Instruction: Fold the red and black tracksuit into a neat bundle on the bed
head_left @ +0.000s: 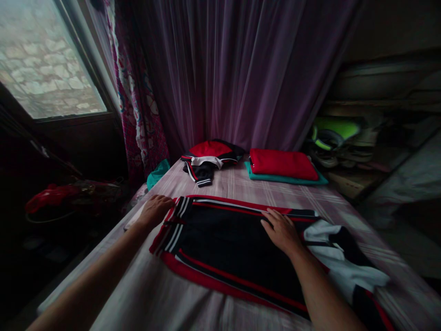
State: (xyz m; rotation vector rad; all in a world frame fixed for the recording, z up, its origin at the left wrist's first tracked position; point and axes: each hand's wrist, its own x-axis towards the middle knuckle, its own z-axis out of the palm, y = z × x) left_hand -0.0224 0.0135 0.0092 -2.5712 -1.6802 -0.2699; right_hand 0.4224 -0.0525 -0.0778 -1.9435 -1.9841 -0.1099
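A black track jacket [234, 239] with red and white stripes lies spread on the bed, its striped ribbed hem toward the left and its white and black part at the right. My left hand [157, 210] is at the upper corner of the hem, fingers curled over the fabric edge. Flat on the upper right of the black panel rests my right hand [283, 230], its fingers apart and holding nothing.
On the bed [230, 184], a red, black and white garment [212, 154] lies bunched at the back. Folded red cloth [282, 163] sits on teal cloth [289, 180] to its right. Purple curtains [234, 73] hang behind, and a window [51, 59] is at left.
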